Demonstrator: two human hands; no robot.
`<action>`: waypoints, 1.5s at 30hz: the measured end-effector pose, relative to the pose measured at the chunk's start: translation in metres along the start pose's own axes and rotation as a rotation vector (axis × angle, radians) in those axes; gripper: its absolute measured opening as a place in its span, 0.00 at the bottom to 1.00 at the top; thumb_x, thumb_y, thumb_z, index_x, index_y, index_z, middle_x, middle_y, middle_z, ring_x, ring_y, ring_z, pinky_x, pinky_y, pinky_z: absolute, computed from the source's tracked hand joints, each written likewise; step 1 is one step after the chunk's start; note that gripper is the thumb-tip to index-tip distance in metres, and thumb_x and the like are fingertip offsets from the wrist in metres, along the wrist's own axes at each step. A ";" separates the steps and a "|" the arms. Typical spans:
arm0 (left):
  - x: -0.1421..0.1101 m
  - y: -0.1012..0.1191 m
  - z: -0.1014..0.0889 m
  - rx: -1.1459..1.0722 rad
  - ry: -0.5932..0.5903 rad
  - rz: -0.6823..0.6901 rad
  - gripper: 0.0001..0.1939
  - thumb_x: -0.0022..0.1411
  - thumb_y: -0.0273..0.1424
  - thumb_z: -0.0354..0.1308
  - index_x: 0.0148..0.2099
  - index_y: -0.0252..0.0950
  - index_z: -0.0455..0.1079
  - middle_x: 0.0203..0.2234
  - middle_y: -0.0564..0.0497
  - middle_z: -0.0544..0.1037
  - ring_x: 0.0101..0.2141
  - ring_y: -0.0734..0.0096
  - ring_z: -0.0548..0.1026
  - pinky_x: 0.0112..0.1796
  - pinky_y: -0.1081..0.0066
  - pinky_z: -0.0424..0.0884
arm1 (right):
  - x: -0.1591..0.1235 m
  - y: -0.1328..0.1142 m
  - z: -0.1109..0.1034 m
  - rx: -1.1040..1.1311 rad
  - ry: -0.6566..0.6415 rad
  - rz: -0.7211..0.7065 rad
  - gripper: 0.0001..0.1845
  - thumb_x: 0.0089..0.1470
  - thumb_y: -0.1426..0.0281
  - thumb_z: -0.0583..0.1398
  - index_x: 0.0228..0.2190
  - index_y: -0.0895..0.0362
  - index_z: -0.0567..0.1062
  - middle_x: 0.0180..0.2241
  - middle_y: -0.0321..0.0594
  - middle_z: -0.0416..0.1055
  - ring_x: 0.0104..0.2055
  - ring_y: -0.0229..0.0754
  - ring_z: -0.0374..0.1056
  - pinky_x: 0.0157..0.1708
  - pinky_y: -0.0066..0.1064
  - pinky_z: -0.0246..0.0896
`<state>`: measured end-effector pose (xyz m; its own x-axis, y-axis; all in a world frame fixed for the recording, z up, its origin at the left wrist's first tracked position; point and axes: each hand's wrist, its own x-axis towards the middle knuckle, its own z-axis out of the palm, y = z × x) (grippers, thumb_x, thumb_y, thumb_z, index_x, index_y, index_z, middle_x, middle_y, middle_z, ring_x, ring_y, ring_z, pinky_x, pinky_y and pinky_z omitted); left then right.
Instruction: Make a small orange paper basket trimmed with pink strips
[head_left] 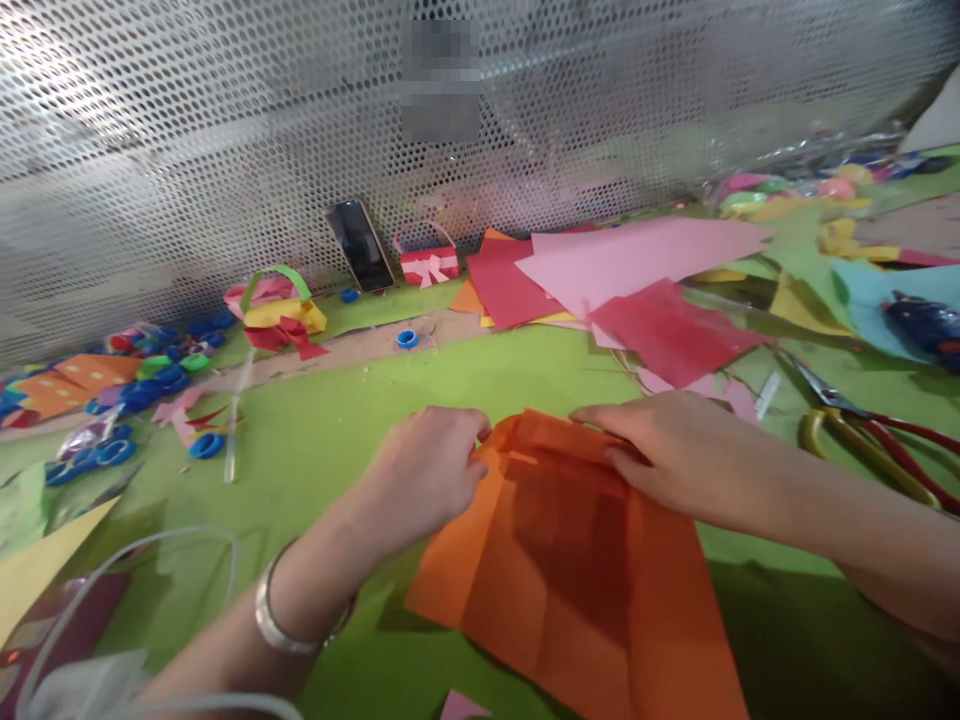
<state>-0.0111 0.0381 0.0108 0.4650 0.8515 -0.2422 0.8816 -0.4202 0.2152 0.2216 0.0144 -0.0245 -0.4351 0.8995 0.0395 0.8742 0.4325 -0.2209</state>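
A folded orange paper sheet (577,570) lies on the green table cover (337,430) in front of me. My left hand (427,475) pinches its upper left corner with closed fingers. My right hand (675,455) presses down on its top edge, fingers flat and together over the fold. A silver bracelet (281,620) sits on my left wrist.
Pink and red paper sheets (622,280) are piled behind the orange one. Scissors (870,430) lie at the right. A phone (360,245) leans on the perforated metal wall (225,130), beside small paper baskets (281,315). Blue rings (150,385) are scattered left. A clear tube (135,560) curls near my left arm.
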 end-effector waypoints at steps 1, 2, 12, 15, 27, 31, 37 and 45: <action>0.002 0.001 0.002 -0.005 0.009 0.018 0.06 0.56 0.25 0.53 0.33 0.37 0.72 0.25 0.50 0.77 0.27 0.62 0.75 0.26 0.68 0.63 | 0.000 -0.002 0.000 -0.016 -0.019 0.011 0.14 0.53 0.75 0.54 0.39 0.55 0.76 0.29 0.40 0.77 0.26 0.43 0.71 0.21 0.29 0.48; 0.004 0.003 0.004 -0.011 0.020 0.038 0.07 0.56 0.24 0.52 0.31 0.37 0.72 0.24 0.50 0.76 0.27 0.63 0.75 0.26 0.68 0.63 | 0.001 -0.004 -0.001 -0.041 -0.031 0.013 0.15 0.54 0.71 0.55 0.42 0.55 0.75 0.31 0.42 0.77 0.28 0.45 0.71 0.21 0.30 0.48; -0.008 0.032 0.004 0.194 0.355 0.059 0.13 0.59 0.21 0.56 0.47 0.32 0.72 0.39 0.44 0.78 0.39 0.56 0.75 0.37 0.60 0.73 | 0.015 -0.010 0.005 -0.147 -0.048 0.052 0.08 0.47 0.80 0.53 0.23 0.55 0.66 0.18 0.36 0.66 0.20 0.40 0.61 0.20 0.30 0.38; -0.021 0.053 0.014 0.256 0.322 0.328 0.08 0.62 0.24 0.55 0.42 0.32 0.74 0.36 0.46 0.77 0.37 0.59 0.75 0.36 0.63 0.75 | 0.014 -0.009 0.007 -0.119 -0.050 0.051 0.05 0.48 0.77 0.54 0.26 0.56 0.66 0.19 0.36 0.65 0.21 0.39 0.60 0.20 0.30 0.40; -0.007 0.059 0.051 -0.001 0.024 0.457 0.25 0.62 0.49 0.53 0.50 0.35 0.72 0.52 0.42 0.71 0.53 0.52 0.68 0.51 0.54 0.68 | 0.019 -0.003 -0.006 0.093 -0.043 0.119 0.14 0.55 0.71 0.52 0.41 0.54 0.73 0.40 0.43 0.75 0.40 0.46 0.70 0.35 0.34 0.59; -0.003 0.048 0.042 0.056 0.035 0.507 0.23 0.66 0.45 0.50 0.48 0.32 0.73 0.52 0.41 0.73 0.58 0.53 0.64 0.59 0.55 0.57 | 0.024 0.007 -0.009 0.101 -0.054 0.190 0.10 0.50 0.73 0.54 0.35 0.57 0.73 0.31 0.40 0.73 0.29 0.41 0.67 0.27 0.30 0.56; -0.008 0.019 0.005 0.022 0.059 0.436 0.20 0.71 0.37 0.43 0.52 0.33 0.72 0.58 0.41 0.68 0.57 0.59 0.66 0.56 0.59 0.64 | 0.025 0.016 -0.017 0.123 -0.088 0.188 0.08 0.53 0.68 0.54 0.27 0.56 0.71 0.24 0.35 0.69 0.25 0.37 0.62 0.25 0.29 0.51; -0.080 0.019 -0.023 0.027 0.526 0.103 0.11 0.66 0.33 0.50 0.35 0.40 0.73 0.32 0.54 0.80 0.31 0.70 0.78 0.31 0.73 0.73 | 0.024 0.022 -0.009 0.181 -0.030 0.260 0.12 0.48 0.75 0.55 0.37 0.60 0.72 0.38 0.48 0.73 0.38 0.46 0.68 0.32 0.32 0.57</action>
<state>-0.0338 -0.0305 0.0557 0.4516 0.8449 0.2868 0.8385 -0.5117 0.1871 0.2321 0.0460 -0.0201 -0.2108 0.9750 -0.0697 0.9054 0.1679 -0.3899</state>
